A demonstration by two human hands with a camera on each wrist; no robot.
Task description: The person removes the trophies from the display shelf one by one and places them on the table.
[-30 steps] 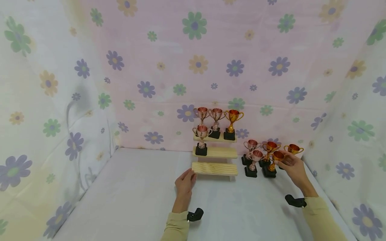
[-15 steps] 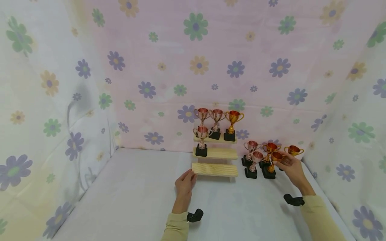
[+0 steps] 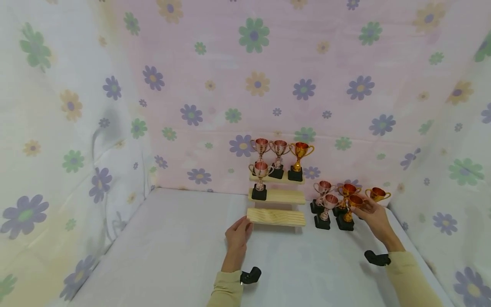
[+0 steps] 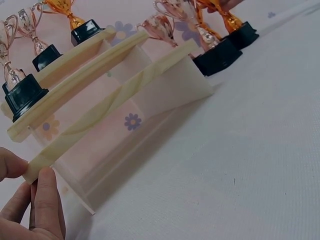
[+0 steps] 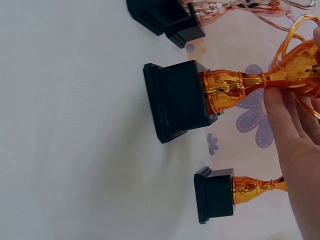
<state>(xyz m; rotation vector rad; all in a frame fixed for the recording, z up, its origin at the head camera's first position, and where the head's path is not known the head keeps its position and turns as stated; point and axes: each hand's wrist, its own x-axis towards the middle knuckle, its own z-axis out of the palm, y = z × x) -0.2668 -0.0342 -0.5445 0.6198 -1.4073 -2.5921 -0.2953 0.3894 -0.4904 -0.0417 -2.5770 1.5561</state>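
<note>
A stepped display stand with wooden shelves point(image 3: 276, 217) and clear supports stands on the table. My left hand point(image 3: 235, 238) pinches the left end of its lowest shelf, thumb above and fingers below in the left wrist view. On the right, my right hand point(image 3: 376, 221) holds a gold trophy cup point(image 5: 225, 90) by its bowl. That trophy is upright on a black base; whether the base touches the table I cannot tell. Two pink-gold trophies and one gold trophy point(image 3: 301, 151) occupy the top shelf. Another pink-gold trophy point(image 3: 260, 175) is on the left of the middle shelf.
Beside the stand are two pink-gold trophies, the front one point(image 3: 327, 209) near the held cup. A gold trophy point(image 3: 349, 189) is behind the held one, and another point(image 3: 377, 194) is at the far right, partly hidden by my hand. Flowered cloth walls point(image 3: 207, 157) surround the white table point(image 3: 180, 238).
The head view has shifted slightly, so everything appears a little further right and lower. Both hands keep their holds, with hardly any movement of the gold trophy.
</note>
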